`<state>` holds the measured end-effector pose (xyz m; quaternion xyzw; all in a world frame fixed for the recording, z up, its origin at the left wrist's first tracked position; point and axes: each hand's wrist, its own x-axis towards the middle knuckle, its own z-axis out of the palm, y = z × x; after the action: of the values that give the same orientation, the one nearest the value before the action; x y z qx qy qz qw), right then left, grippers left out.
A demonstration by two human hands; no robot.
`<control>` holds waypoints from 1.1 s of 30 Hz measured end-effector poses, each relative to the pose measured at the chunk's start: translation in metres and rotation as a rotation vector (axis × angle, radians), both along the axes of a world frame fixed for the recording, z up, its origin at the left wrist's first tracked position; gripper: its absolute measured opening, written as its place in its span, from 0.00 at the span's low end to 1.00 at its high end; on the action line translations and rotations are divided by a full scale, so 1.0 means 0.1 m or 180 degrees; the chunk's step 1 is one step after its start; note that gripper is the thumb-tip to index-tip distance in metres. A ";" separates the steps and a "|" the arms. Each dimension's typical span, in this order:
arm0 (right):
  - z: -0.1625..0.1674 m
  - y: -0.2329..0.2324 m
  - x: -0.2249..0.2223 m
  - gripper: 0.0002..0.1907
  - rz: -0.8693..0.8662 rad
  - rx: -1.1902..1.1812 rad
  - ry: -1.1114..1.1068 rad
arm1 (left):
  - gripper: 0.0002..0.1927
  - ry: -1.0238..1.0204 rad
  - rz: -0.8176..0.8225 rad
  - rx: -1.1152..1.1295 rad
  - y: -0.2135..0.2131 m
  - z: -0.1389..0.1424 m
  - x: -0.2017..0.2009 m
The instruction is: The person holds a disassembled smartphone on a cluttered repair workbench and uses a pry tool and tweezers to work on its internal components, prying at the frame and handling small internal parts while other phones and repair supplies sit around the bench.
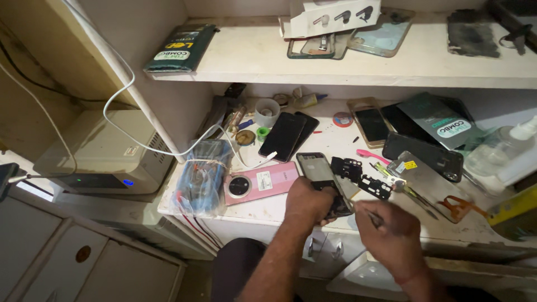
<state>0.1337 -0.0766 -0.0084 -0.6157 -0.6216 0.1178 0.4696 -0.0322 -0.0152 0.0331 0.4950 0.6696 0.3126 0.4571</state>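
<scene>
Our left hand (pixel 305 200) is clamped around the lower end of an opened phone (pixel 323 179) — a flat dark slab, back removed, glossy inside — at the front edge of the scuffed white tabletop (pixel 268 210). Our right hand (pixel 389 229), at four o'clock from it, pinches a thin metal tool (pixel 363 211) whose tip meets the phone. A matte black plastic inner frame (pixel 361 176) lies just beside at two o'clock; a smooth pink phone (pixel 260 183) at nine.

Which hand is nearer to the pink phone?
Left. The left hand is just right of the pink phone, holding an opened phone. The right hand is farther right.
</scene>
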 end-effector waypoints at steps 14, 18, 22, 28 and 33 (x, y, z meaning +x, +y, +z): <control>0.02 0.15 -0.07 0.09 0.0734 0.1100 -0.0108 | 0.14 -0.0655 -0.0008 -0.0208 0.00 0.04 -0.02; 0.00 0.27 -0.09 0.11 0.0739 0.1095 -0.0290 | 0.15 -0.0508 0.0052 -0.0229 -0.02 0.08 -0.02; 0.00 0.03 -0.02 0.13 0.0834 0.1112 -0.0302 | 0.14 -0.0625 0.0098 -0.0239 -0.02 0.07 -0.02; -0.03 0.11 0.05 0.10 0.0934 0.1055 -0.0242 | 0.15 -0.0596 -0.0024 -0.0174 -0.03 0.06 -0.02; -0.05 0.56 -0.08 0.09 0.0815 0.0622 0.0027 | 0.13 -0.0755 0.0002 -0.0279 -0.01 0.07 -0.02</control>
<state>0.1261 -0.0204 -0.0131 -0.4823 -0.7016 0.1182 0.5111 -0.0341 -0.0165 0.0397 0.4339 0.6240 0.3395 0.5542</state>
